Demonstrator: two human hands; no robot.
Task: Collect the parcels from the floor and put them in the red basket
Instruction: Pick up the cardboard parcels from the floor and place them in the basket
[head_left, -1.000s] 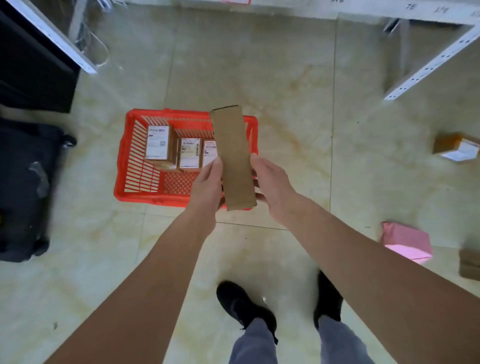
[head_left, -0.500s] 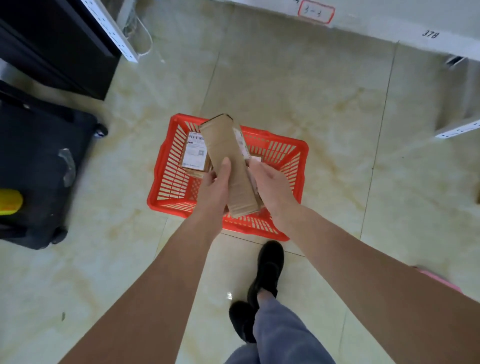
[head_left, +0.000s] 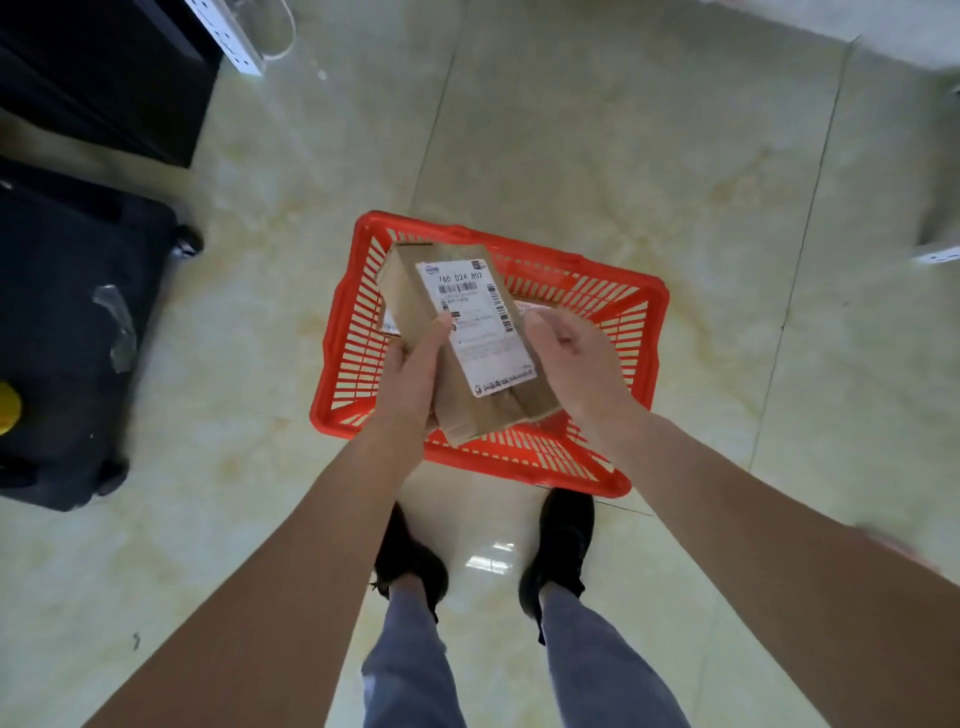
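Parcel (head_left: 470, 338) now label-up above red basket (head_left: 644, 332), gripped between both hands, left (head_left: 413, 379) and right (head_left: 579, 358).

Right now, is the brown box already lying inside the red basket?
No, both hands, left hand and right hand, hold the brown box above the red basket.

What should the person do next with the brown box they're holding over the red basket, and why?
Probably lower the brown box straight down into the red basket and let go. Both the left hand and the right hand hold it right above the basket's opening, label side up. Another labelled parcel lies inside, partly hidden beneath the box, so it likely belongs there too.
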